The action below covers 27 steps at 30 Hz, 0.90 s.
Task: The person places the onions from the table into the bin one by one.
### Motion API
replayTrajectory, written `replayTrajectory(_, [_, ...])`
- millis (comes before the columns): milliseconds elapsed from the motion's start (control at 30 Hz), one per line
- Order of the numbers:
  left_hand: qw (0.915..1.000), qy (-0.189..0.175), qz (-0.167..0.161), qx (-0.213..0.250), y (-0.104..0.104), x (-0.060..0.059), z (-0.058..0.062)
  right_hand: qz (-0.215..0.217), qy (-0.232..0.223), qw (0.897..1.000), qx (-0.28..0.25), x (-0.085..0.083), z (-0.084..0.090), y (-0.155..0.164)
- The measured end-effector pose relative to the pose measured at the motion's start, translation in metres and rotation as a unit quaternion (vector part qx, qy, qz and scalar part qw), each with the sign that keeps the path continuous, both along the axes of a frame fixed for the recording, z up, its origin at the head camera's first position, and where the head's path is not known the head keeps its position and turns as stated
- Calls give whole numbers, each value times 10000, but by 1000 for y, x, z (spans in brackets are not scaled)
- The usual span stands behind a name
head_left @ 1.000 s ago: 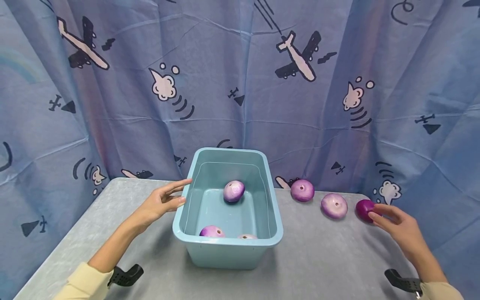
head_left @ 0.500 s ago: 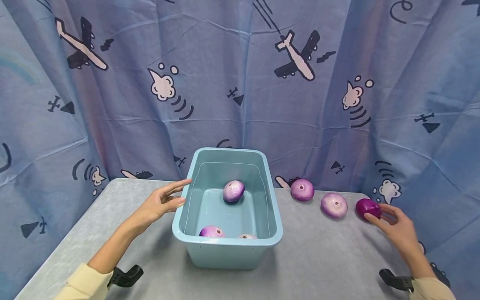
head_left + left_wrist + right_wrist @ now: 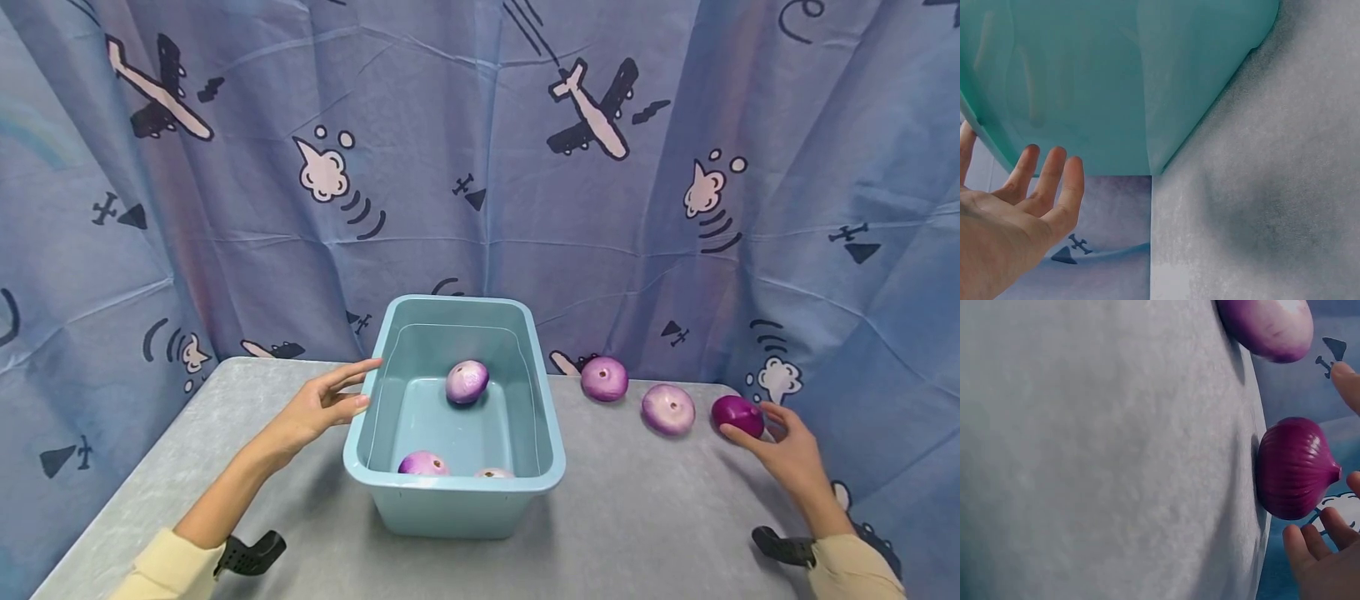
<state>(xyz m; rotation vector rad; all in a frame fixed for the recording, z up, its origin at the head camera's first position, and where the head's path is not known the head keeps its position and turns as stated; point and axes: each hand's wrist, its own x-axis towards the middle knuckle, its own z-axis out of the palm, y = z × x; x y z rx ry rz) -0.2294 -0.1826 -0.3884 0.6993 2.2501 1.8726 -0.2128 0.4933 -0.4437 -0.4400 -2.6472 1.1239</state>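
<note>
A dark purple onion [image 3: 737, 417] sits at the right end of the table, its stem tip pointing out in the right wrist view. My right hand [image 3: 783, 450] is beside it, thumb and fingers spread around it; in the right wrist view a gap shows between the fingertips [image 3: 1297, 540] and the onion [image 3: 1294, 469]. My left hand [image 3: 318, 408] is at the left rim of a light blue plastic bin [image 3: 453, 508], fingers extended by the rim. Inside the bin lie a purple-white onion [image 3: 467, 382], a second onion [image 3: 423, 463] and a partly hidden third one [image 3: 495, 472].
Two paler purple onions, one near the back edge [image 3: 604, 379] and one closer to my right hand [image 3: 668, 410], stand between the bin and the dark onion. A blue airplane-print curtain [image 3: 420, 167] hangs behind the grey table [image 3: 637, 517].
My right hand has shifted slightly left and around the dark onion, which has turned a little where it sits. My left hand and the bin have stayed put.
</note>
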Motion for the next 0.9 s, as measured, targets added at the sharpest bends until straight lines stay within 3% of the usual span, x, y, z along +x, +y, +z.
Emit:
replayTrajectory(233, [10000,-15,-13,32,0,0,0,388,166,9984,364,-3,-3,11])
replayTrajectory(900, [10000,26,-12,-15,0,0,1,977,67,9943,422,-10,-7,24])
